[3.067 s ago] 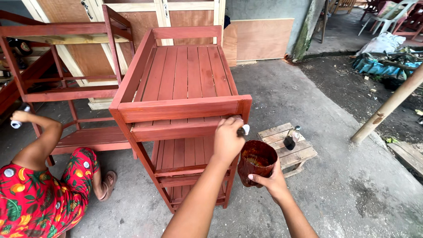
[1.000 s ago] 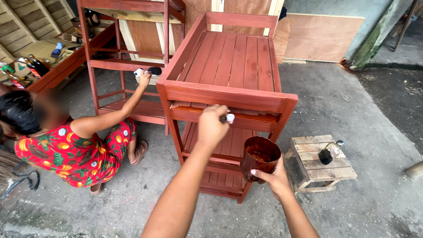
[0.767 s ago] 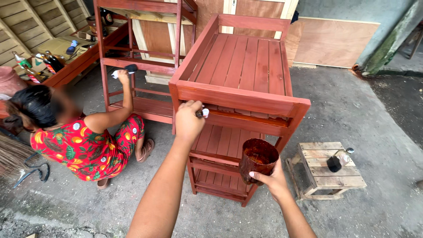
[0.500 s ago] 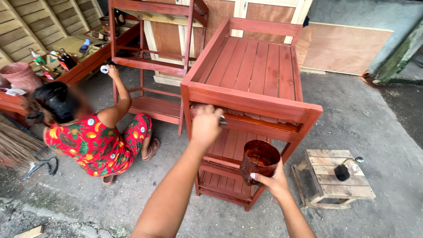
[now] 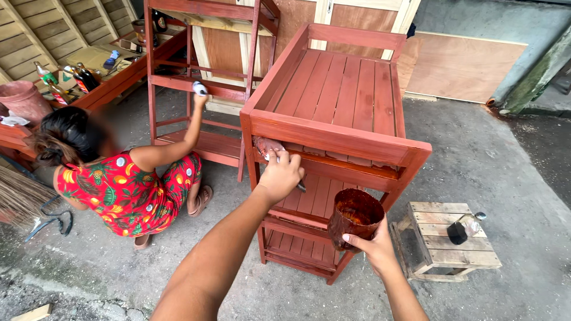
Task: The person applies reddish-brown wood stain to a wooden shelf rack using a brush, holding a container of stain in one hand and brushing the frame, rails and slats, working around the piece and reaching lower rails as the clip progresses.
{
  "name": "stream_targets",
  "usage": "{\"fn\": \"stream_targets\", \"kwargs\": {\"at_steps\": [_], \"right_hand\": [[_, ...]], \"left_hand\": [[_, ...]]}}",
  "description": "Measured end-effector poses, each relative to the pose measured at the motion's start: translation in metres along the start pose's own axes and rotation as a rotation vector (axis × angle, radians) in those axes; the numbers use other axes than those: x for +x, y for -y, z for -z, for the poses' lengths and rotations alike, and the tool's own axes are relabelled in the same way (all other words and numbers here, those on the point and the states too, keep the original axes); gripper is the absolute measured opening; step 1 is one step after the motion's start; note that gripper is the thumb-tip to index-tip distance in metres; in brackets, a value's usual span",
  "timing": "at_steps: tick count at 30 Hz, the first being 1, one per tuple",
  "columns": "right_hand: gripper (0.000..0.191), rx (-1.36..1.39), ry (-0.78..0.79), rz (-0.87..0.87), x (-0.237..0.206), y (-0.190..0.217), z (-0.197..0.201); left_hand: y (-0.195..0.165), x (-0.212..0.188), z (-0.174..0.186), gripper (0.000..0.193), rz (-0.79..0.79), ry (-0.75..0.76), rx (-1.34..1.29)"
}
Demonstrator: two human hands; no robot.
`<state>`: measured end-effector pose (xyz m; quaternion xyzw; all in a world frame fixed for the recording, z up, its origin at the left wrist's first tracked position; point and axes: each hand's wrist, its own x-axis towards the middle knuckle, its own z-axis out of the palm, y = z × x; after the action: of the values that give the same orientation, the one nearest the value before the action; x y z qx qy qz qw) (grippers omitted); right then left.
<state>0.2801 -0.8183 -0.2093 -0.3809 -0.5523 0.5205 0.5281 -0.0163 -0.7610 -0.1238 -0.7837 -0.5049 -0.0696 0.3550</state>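
A red-brown slatted wooden rack (image 5: 339, 134) stands in front of me. My left hand (image 5: 282, 175) grips a paintbrush (image 5: 267, 146) and presses its stained bristles against the rail under the top front board, near the left post. My right hand (image 5: 370, 248) holds a stain-coated cut plastic cup (image 5: 354, 217) by its lower side, in front of the rack's lower shelves.
A person in a red floral dress (image 5: 122, 193) crouches at the left, one hand (image 5: 199, 92) holding a brush to a second red rack (image 5: 205, 77). A small wooden stool (image 5: 443, 252) with a dark bottle (image 5: 458, 232) stands at the right. A bench with bottles (image 5: 89, 80) runs along the left wall.
My left hand has slid the brush leftward along the rail, from the right end toward the left post. The view has swung left. The crouching person raised their brush hand higher.
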Motion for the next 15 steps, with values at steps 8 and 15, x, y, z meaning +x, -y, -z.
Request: {"fn": "stream_targets", "kwargs": {"at_steps": [8, 15], "right_hand": [[0.103, -0.013, 0.039, 0.035, 0.008, -0.005, -0.004], [0.104, 0.021, 0.05, 0.01, 0.01, -0.003, -0.006]], "left_hand": [[-0.007, 0.028, 0.001, 0.01, 0.508, -0.083, -0.311], [0.001, 0.022, 0.007, 0.015, 0.435, -0.153, -0.208]]}}
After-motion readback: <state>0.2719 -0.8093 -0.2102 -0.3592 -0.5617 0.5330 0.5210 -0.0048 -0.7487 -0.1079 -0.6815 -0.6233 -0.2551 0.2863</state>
